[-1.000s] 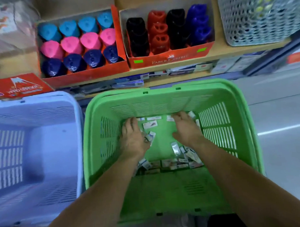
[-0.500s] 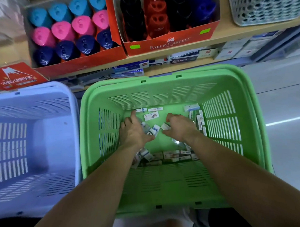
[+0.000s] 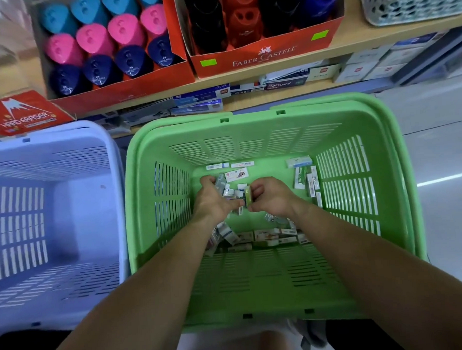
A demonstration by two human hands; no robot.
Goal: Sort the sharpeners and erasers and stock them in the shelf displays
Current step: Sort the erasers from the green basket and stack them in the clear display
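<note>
Left hand: its fingers are curled around a bunch of erasers. It is probably holding many so they can go out in one trip.
Right hand: its thumb and fingers pinch one green-edged eraser, right next to the bunch. It looks like it is adding this one to the bunch.
Green basket: both hands are down inside it, near the middle of the floor.
Loose erasers: these lie on the basket floor, mostly by the near wall and the right wall, not picked up yet.
Eraser pack: it stands by the right wall and says "Hard Eraser".
Red box: it says "HARD ERASER", so the erasers probably belong there.
Sharpeners: blue, pink and dark blue ones stand in rows in their box on the shelf.
Orange box: it says "FABER CASTELL" and holds black, red and blue sharpeners.
Small box: it sits under the shelf and says "DelGuard".
Blue basket: it sits just to the left of the green one.
</note>
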